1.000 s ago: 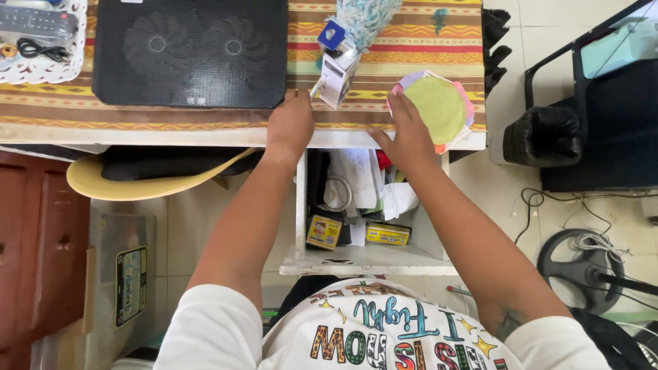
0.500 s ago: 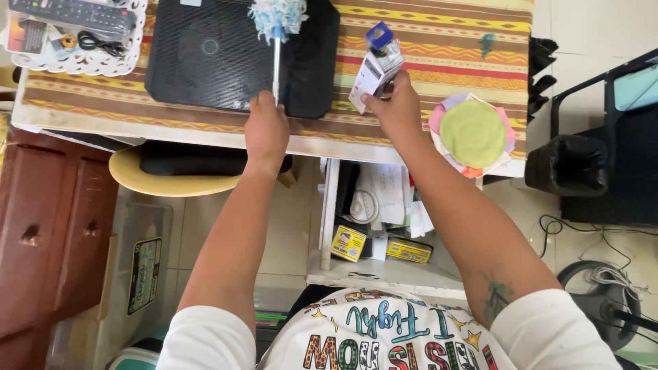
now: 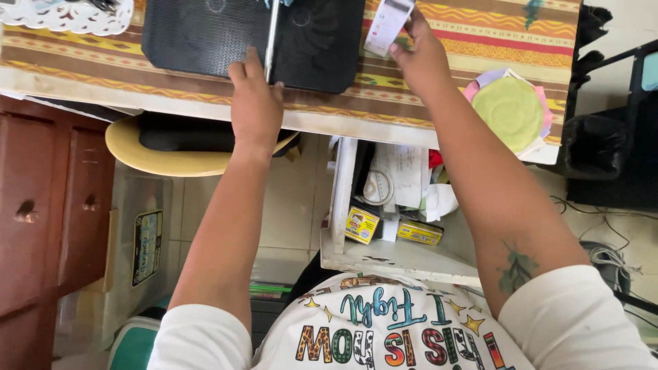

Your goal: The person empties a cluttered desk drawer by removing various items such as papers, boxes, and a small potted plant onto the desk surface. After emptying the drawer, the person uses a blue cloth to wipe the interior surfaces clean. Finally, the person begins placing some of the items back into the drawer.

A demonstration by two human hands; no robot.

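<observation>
A single head-worn camera looks steeply down from above the person's chest onto the near edge of the striped tablecloth (image 3: pixel 439 103), close in. Below that edge the floor shows; beyond it, only the cloth's front strip is in view.

Ahead of the left hand (image 3: pixel 255 103), the black cooling pad (image 3: pixel 253 38) covers the striped tablecloth (image 3: pixel 439 82), leaving only a narrow strip along the desk edge. Between the two hands that strip is bare. Right of the right hand (image 3: pixel 419 58), a round green mat (image 3: pixel 510 113) occupies the corner; open cloth lies beyond it.
</observation>
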